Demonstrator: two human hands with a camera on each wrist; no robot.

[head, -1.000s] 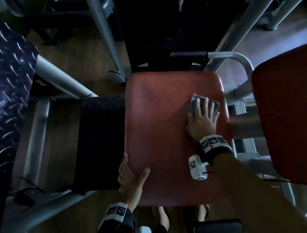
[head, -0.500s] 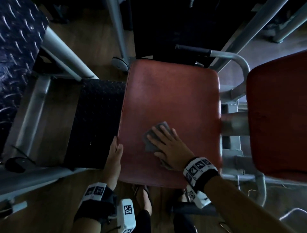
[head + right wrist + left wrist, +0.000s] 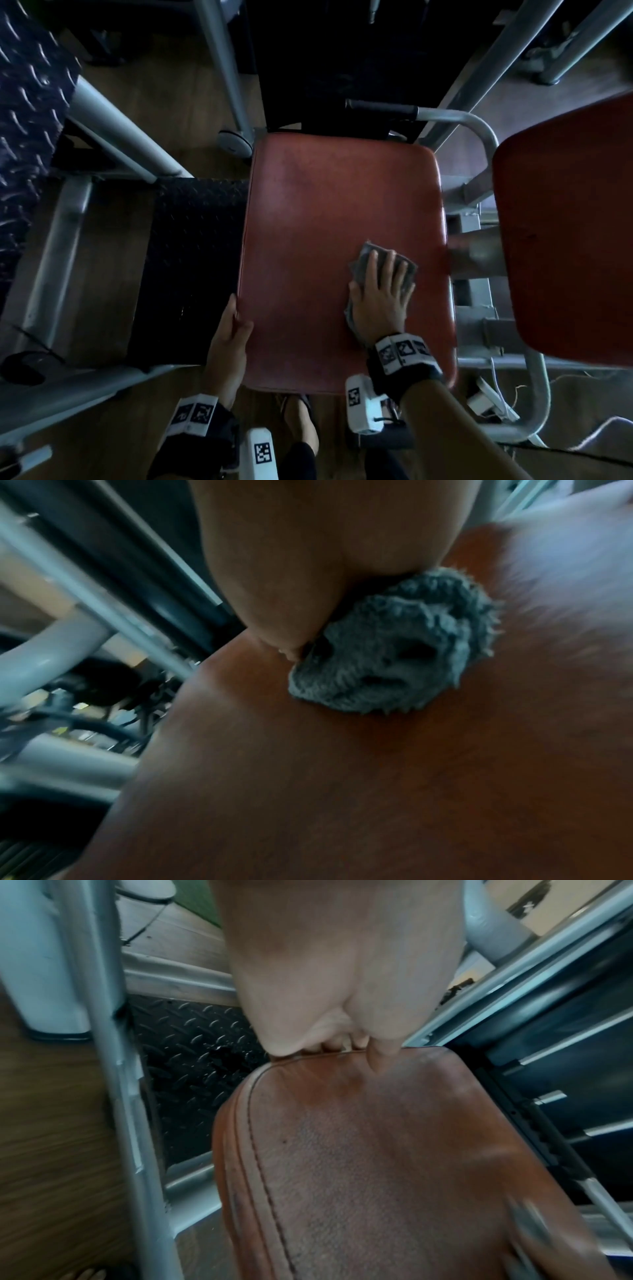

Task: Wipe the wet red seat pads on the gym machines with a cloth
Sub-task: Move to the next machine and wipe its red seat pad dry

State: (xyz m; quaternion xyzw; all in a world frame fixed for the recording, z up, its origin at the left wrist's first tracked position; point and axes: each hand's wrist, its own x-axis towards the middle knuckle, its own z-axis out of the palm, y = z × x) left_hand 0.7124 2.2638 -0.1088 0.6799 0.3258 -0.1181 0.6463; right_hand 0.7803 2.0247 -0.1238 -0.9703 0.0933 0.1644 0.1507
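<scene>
Red, grained upholstery covers the seat pad (image 3: 329, 246), which is seen from above in the middle of the head view, mounted on a grey metal frame (image 3: 479, 144). A grey terry cloth (image 3: 363, 262) is pressed flat against the pad's right half, near its right edge, by the right hand (image 3: 380, 298), whose fingers are laid straight and slightly spread over the fabric. In the right wrist view the cloth (image 3: 387, 653) is seen bunched under the heel of that hand. The pad's left edge is gripped near the front corner by the left hand (image 3: 229, 339): the thumb is laid on top and the fingers (image 3: 329, 1046) are curled under the rim. Black diamond-plate footplate (image 3: 185, 260) lies just left of the pad. A second red pad (image 3: 565, 226) is seen to the right, apart from the first, with wooden flooring (image 3: 102, 219) beneath.
</scene>
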